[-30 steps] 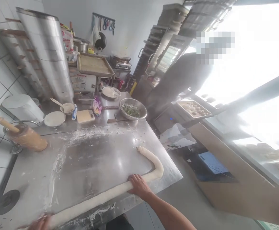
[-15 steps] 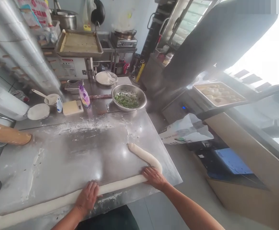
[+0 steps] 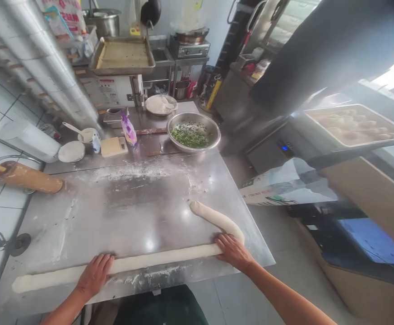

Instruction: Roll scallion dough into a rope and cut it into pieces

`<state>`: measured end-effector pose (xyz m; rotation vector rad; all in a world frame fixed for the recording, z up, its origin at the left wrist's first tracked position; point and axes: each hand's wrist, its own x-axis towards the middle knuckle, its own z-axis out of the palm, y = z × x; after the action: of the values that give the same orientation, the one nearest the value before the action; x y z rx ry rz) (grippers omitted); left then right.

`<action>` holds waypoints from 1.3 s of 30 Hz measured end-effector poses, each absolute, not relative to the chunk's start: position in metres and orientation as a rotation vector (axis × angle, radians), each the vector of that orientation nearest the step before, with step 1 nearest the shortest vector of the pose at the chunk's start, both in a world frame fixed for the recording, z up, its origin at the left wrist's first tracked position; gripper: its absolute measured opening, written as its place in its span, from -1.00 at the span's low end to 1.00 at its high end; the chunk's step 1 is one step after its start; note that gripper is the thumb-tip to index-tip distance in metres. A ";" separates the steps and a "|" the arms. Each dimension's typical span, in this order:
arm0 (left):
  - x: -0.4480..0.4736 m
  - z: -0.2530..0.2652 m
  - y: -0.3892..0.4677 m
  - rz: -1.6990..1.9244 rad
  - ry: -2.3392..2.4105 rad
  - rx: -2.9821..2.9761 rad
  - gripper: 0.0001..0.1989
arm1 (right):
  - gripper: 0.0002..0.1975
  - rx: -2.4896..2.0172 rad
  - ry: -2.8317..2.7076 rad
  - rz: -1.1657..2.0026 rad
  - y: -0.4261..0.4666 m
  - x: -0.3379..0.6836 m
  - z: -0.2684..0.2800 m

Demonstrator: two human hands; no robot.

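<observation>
A long pale dough rope [image 3: 163, 257] lies along the near edge of the steel table and bends back on itself at the right. My left hand [image 3: 95, 273] is closed over the rope toward its left end, fingers curved across the top. Near the bend, my right hand [image 3: 232, 250] is closed over the dough in the same way, its fingertips on the far side. Both palms hide the dough beneath them. The rope's right end [image 3: 197, 207] points back into the table, touched by neither hand.
Loose flour [image 3: 132, 171] dusts the steel table [image 3: 132, 216]. Toward the back stand a steel bowl [image 3: 217, 135] of chopped greens, a purple packet [image 3: 128, 128], a kitchen scale [image 3: 112, 147] and a flour plate [image 3: 161, 104]. At left is a rolling pin [image 3: 30, 176]; a white sack [image 3: 291, 185] stands right.
My left hand has slid left along the dough rope, away from my right hand, which stays by the bend. The camera view has shifted left, showing the rope's left end more fully.
</observation>
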<state>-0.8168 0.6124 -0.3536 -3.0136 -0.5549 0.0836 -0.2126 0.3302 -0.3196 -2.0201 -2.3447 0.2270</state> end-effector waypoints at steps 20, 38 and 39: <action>-0.971 -0.348 0.703 0.054 -0.622 -3.071 -0.50 | -0.33 -2.031 -2.179 0.417 0.507 -0.575 -0.307; -1.133 -0.356 0.779 -0.052 -0.669 -3.047 -0.54 | -0.50 -2.029 -2.308 0.285 0.511 -0.563 -0.347; -1.137 -0.356 0.780 -0.036 -0.679 -3.052 -0.53 | -0.50 -2.037 -2.302 0.283 0.510 -0.561 -0.345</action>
<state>-1.1374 0.7802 -0.3563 -3.0524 -0.6791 -0.0361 -0.5614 0.5096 -0.3451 -2.0372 -2.3022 0.2828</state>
